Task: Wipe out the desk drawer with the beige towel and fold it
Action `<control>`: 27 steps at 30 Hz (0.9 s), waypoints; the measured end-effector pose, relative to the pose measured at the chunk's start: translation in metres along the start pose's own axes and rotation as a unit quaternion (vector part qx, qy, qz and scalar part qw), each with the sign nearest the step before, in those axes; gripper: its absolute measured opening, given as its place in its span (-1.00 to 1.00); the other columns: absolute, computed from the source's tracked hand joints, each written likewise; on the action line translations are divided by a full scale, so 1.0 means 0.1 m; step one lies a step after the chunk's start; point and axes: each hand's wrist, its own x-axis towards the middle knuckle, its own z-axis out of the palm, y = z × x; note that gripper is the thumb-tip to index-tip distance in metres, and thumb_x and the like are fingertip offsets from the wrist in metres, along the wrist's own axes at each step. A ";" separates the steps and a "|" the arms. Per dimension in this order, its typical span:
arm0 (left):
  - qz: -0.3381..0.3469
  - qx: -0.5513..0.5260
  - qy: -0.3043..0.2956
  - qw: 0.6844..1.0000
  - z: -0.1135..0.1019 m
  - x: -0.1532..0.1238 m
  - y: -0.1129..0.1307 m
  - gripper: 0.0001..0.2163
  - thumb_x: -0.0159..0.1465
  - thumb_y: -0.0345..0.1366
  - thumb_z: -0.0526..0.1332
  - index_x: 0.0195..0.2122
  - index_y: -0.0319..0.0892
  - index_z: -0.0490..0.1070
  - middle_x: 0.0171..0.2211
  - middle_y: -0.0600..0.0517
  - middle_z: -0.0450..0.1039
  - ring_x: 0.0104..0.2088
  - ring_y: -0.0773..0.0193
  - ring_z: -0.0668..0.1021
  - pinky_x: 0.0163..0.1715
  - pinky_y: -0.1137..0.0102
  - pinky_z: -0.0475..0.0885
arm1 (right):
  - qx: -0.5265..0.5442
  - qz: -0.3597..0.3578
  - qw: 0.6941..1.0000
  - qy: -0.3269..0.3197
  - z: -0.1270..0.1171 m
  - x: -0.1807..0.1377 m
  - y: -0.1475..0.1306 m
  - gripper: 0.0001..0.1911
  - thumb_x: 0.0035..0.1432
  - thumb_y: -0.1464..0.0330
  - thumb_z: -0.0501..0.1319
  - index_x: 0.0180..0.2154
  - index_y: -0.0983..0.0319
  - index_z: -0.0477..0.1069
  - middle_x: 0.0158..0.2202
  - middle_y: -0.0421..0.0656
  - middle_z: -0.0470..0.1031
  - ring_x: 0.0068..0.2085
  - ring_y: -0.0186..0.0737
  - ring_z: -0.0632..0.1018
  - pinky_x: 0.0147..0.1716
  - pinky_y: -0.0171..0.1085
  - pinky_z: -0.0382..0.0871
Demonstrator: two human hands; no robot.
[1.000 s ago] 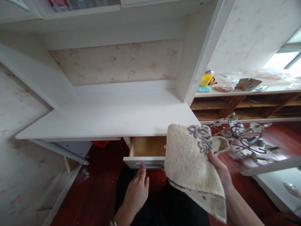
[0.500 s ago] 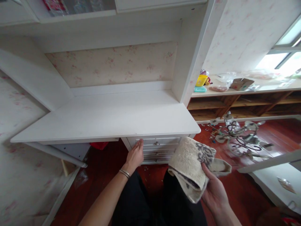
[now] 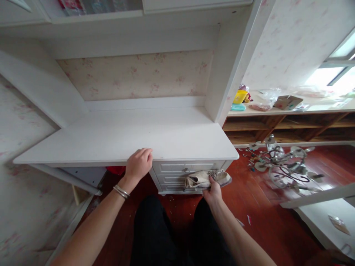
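My left hand [image 3: 139,163] is at the front edge of a white desk [image 3: 124,136], with its fingers curled together and its fingertips hidden. A metal bangle circles that wrist. Low on the right, my right hand [image 3: 213,190] grips a folded cream cloth [image 3: 198,180] with a dark grey pattern, thumb on top. The cloth is in front of the desk's white drawers [image 3: 173,168] and covers part of their lower fronts. A small metal drawer knob [image 3: 186,170] shows just above it.
A chandelier [image 3: 288,166] with glass parts lies on the red wooden floor [image 3: 257,207] to the right. Behind it, a low wooden shelf unit [image 3: 252,126] carries a yellow container [image 3: 240,96], plastic bags and a cardboard box [image 3: 287,102]. White furniture [image 3: 327,218] stands at lower right.
My left hand has moved up and left from the drawer front to the desk edge, its fingers now curled. My right hand has carried the cloth left and forward to the drawers.
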 end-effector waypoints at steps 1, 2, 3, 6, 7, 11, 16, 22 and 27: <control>-0.019 0.015 0.004 1.000 -0.01 0.10 -0.14 -0.68 0.39 -0.30 -0.02 0.03 -0.18 0.45 0.04 -0.09 0.49 0.05 0.11 0.48 0.09 0.26 0.34 | 0.002 -0.006 1.000 0.001 0.06 0.05 0.03 -0.70 0.32 0.47 0.06 0.03 0.33 0.42 -0.31 -0.13 0.63 -0.36 -0.21 0.65 -0.16 -0.16 0.56; -0.043 0.030 -0.001 0.999 0.01 0.19 -0.28 -0.67 0.39 -0.28 -0.02 0.06 -0.21 0.43 0.08 -0.11 0.45 0.07 0.09 0.46 0.10 0.26 0.33 | 0.003 -0.014 1.000 0.004 0.11 0.09 0.06 -0.70 0.31 0.48 0.07 0.03 0.32 0.42 -0.32 -0.14 0.63 -0.38 -0.22 0.65 -0.17 -0.16 0.56; -0.077 0.042 -0.008 0.996 0.05 0.25 -0.39 -0.65 0.39 -0.27 -0.03 0.08 -0.24 0.41 0.10 -0.14 0.43 0.07 0.08 0.45 0.08 0.25 0.34 | 0.003 -0.023 1.000 0.008 0.15 0.12 0.09 -0.70 0.30 0.48 0.08 0.03 0.31 0.42 -0.33 -0.16 0.63 -0.39 -0.23 0.64 -0.18 -0.17 0.56; -0.162 0.084 -0.040 0.982 0.23 0.34 -0.59 -0.61 0.41 -0.21 -0.08 0.09 -0.19 0.41 0.09 -0.15 0.42 0.06 0.05 0.45 0.04 0.22 0.33 | 0.001 -0.046 0.999 0.016 0.22 0.21 0.19 -0.67 0.27 0.49 0.10 0.05 0.27 0.40 -0.34 -0.21 0.63 -0.42 -0.26 0.64 -0.19 -0.18 0.57; -0.172 0.096 -0.044 0.979 0.29 0.34 -0.62 -0.60 0.42 -0.18 -0.10 0.10 -0.14 0.42 0.10 -0.13 0.42 0.07 0.04 0.43 0.04 0.20 0.32 | -0.001 -0.051 0.999 0.017 0.23 0.24 0.23 -0.66 0.25 0.49 0.11 0.05 0.26 0.40 -0.33 -0.22 0.64 -0.42 -0.26 0.63 -0.20 -0.18 0.57; -0.159 0.106 -0.044 0.981 0.39 0.29 -0.62 -0.59 0.42 -0.15 -0.10 0.16 0.02 0.40 0.20 -0.05 0.35 0.14 0.03 0.37 0.10 0.14 0.25 | -0.012 -0.057 0.998 0.025 0.24 0.32 0.38 -0.62 0.19 0.49 0.17 0.06 0.24 0.39 -0.33 -0.24 0.64 -0.44 -0.25 0.63 -0.22 -0.15 0.58; -0.170 0.094 -0.050 0.980 0.35 0.29 -0.61 -0.59 0.40 -0.17 -0.08 0.17 0.04 0.39 0.21 -0.04 0.36 0.15 0.01 0.37 0.10 0.10 0.24 | -0.017 -0.040 0.998 0.044 0.22 0.39 0.42 -0.58 0.18 0.55 0.11 0.09 0.26 0.36 -0.34 -0.24 0.64 -0.48 -0.27 0.61 -0.23 -0.15 0.58; -0.176 0.094 -0.041 0.979 0.36 0.29 -0.60 -0.60 0.40 -0.17 -0.06 0.17 0.04 0.40 0.21 -0.04 0.36 0.14 -0.01 0.37 0.09 0.08 0.24 | -0.034 -0.027 0.999 0.026 0.24 0.34 0.16 -0.56 0.18 0.55 0.11 0.10 0.26 0.39 -0.23 -0.15 0.65 -0.41 -0.19 0.64 -0.19 -0.06 0.58; -0.169 0.099 -0.039 0.980 0.35 0.28 -0.59 -0.60 0.40 -0.17 -0.06 0.17 0.03 0.40 0.21 -0.03 0.35 0.13 0.01 0.37 0.10 0.11 0.24 | 0.006 -0.054 0.998 0.011 0.46 0.00 -0.12 -0.54 0.21 0.58 0.08 0.12 0.24 0.39 -0.17 -0.15 0.63 -0.34 -0.22 0.65 -0.14 -0.11 0.57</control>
